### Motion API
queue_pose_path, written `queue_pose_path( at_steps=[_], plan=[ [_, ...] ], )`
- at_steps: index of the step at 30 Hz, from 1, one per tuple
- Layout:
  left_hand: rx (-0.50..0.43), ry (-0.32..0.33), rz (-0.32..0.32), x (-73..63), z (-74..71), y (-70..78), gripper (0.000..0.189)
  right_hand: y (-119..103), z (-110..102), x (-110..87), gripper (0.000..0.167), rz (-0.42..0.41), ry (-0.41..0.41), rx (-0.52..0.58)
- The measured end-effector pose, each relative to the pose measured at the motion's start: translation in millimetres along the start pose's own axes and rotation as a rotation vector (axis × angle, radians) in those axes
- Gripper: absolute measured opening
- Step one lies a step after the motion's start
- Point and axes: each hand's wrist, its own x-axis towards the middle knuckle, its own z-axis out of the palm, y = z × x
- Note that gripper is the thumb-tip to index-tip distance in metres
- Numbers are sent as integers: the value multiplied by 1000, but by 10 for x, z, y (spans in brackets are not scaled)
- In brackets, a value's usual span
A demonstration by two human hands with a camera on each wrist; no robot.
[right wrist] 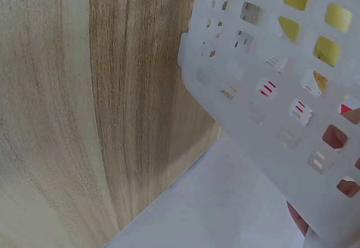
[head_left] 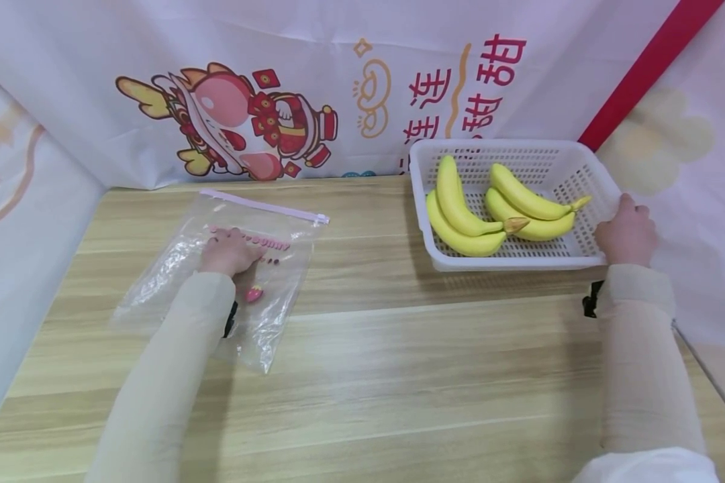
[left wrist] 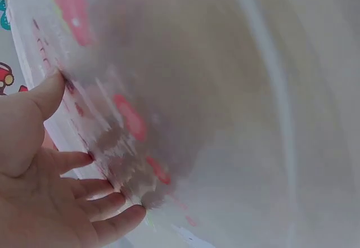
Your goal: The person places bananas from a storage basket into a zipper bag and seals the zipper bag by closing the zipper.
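On the left of the wooden table lies a clear zip bag (head_left: 284,295) with pink lettering and a strawberry print. My left hand (head_left: 229,251) rests on its upper part. In the left wrist view, the fingers of that hand (left wrist: 56,197) are spread and nearly straight, their tips against the film. At the right, my right hand (head_left: 628,231) grips the right end of a white plastic basket (head_left: 522,263). Through holes in the basket wall (right wrist: 214,90), bits of fingers show in the right wrist view. Two bunches of yellow bananas (head_left: 471,245) lie inside the basket.
A white cloth (head_left: 362,154) with cartoon prints and red characters hangs behind the table (head_left: 362,376). Another white cloth (head_left: 707,268) borders the right side, close to my right hand. A red strip (head_left: 646,74) runs diagonally above the basket.
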Motion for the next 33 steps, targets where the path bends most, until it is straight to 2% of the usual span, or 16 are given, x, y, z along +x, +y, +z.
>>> queue_pose_path(
  at_steps=[6, 9, 12, 18, 21, 25, 33],
  plan=[
    [-24, -114, 53, -32, -114, 6, 69, 13, -4, -6, 70, -3, -2, -4],
    [-49, -134, 71, -26, -146, 1, 65, 19, 2, -9, 70, -8, 2, -12],
    [-85, -104, 42, -12, -122, -5, 64, 23, 10, -11, 70, -14, 5, -20],
    [-118, 31, -80, 16, -17, -14, 77, 6, 18, -8, 70, -18, -2, -24],
    [-109, 45, -108, 9, 13, -4, 84, -22, 10, -17, 71, -9, -8, -15],
    [-90, 8, -81, 6, 30, -6, 88, -53, -12, -48, 70, -6, -8, -7],
    [-65, -32, 50, -15, -26, -2, 82, -40, -25, -71, 69, -5, -5, -10]
  ],
)
